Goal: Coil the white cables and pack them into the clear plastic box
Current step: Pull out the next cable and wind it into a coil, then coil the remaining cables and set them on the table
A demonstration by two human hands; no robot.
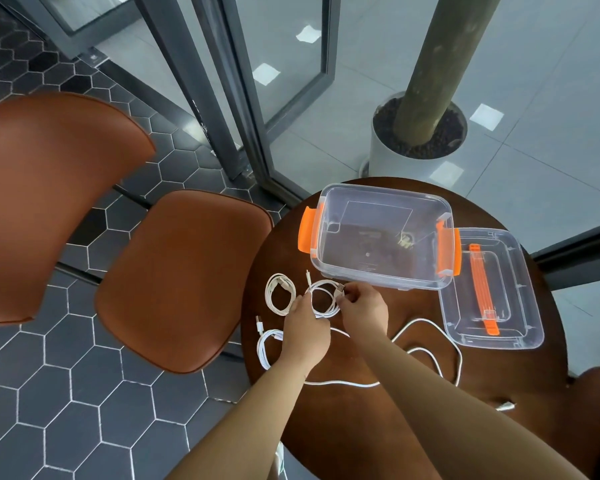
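On round table point(343, 403), both hands' grip point(303, 327) point(362, 308) pinching one coil point(321, 299), four cables, one box point(378, 237)

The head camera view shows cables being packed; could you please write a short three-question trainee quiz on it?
1. True or false: the clear plastic box already holds a coiled cable.
2. Where is the lid? A) on the box B) on the table beside the box C) on the chair
3. What do the left hand and right hand hold together?

Key: 1 false; 2 B; 3 a white cable coil.
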